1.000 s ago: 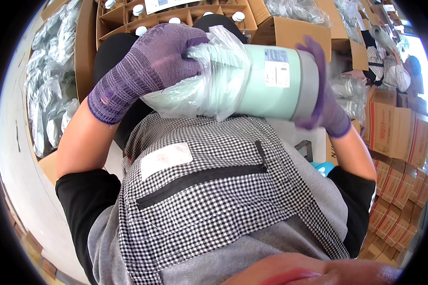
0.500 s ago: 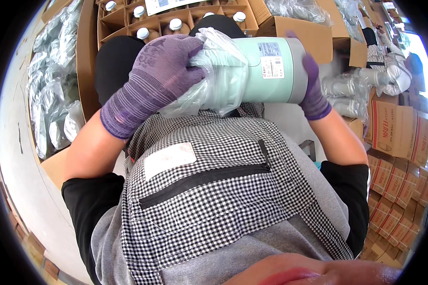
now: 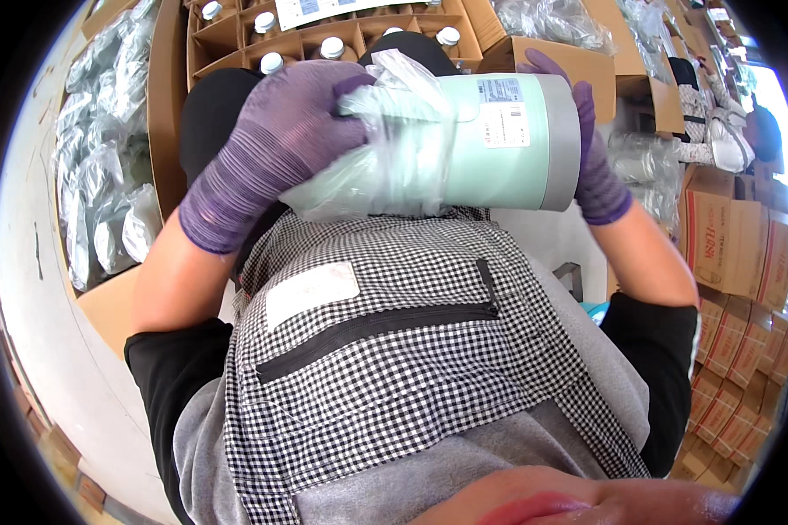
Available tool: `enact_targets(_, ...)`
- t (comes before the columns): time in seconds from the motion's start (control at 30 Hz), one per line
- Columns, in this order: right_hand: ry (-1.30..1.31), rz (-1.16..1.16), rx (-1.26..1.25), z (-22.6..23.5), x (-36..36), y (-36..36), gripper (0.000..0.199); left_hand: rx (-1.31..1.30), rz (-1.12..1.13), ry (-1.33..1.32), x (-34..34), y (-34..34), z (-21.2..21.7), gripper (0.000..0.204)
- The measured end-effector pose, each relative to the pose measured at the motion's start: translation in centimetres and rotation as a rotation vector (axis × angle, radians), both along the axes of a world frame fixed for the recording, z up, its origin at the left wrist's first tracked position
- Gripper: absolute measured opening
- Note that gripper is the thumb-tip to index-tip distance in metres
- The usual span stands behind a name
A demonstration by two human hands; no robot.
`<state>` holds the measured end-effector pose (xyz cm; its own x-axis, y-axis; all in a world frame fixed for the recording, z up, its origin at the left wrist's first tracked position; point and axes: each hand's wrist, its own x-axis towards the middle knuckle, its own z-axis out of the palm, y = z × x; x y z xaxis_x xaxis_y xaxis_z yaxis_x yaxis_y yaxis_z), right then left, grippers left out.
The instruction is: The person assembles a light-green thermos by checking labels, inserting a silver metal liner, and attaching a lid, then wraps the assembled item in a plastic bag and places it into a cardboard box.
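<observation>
A mint-green vacuum flask (image 3: 499, 179) with a grey base lies sideways in front of my chest, a printed label on its side. A clear plastic bag (image 3: 407, 144) covers its left part, so that end is hidden. My left hand (image 3: 298, 114), in a purple knitted glove, is closed on the bunched bag around the flask's left end. At the grey base, my right hand (image 3: 589, 149) in a matching glove bears against the flask's end. One of its fingers reaches over the upper edge; its palm is mostly hidden behind the base.
Beyond my knees stands a divided carton (image 3: 228, 44) of white-capped bottles, with a printed sheet (image 3: 324, 9) on top. Bagged items (image 3: 105, 149) fill a carton at left. More bagged flasks (image 3: 643, 162) lie at right, near stacked cartons (image 3: 727, 227) and another person (image 3: 725, 131).
The flask has shifted slightly right and down. My right hand has moved right with the base, its fingers now more spread. My left hand keeps hold of the bag.
</observation>
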<state>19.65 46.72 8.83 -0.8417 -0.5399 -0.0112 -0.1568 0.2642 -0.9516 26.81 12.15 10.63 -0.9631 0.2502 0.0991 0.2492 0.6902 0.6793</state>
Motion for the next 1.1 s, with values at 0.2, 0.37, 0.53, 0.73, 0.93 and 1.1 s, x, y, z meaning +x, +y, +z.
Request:
enact_targets(0.2, 0.46, 0.331, 0.079, 6.7, 0.8, -2.5, 0.109, 0.163, -0.206, -0.134, -3.7, -4.7, -1.5, 0.043)
enact_targets(0.37, 0.678, 0.352, 0.189, 6.2, 2.4, -3.3, 0.124, 0.198, -0.153, -0.087, -2.2, -3.9, -2.6, 0.037)
enact_targets(0.53, 0.745, 0.219, 0.125, 2.4, 1.9, -2.1, 0.125, 0.023, -0.072, 0.023, -0.9, -2.3, -2.5, 0.051)
enact_targets(0.73, 0.121, 0.16, 0.144, 10.4, 2.1, -6.3, 0.121, 0.735, -0.253, -0.508, -8.3, -6.6, -5.8, 0.054)
enact_targets(0.93, 0.058, 0.77, 0.291, 17.8, -8.5, -10.8, 0.106, 0.85, -0.239, -0.451, -10.8, -8.5, -7.3, 0.046)
enact_targets(1.1, 0.512, 0.629, 0.452, 14.2, -10.3, -15.1, 0.122, 1.026, -0.196, -0.578, -10.0, -7.8, -5.2, 0.049)
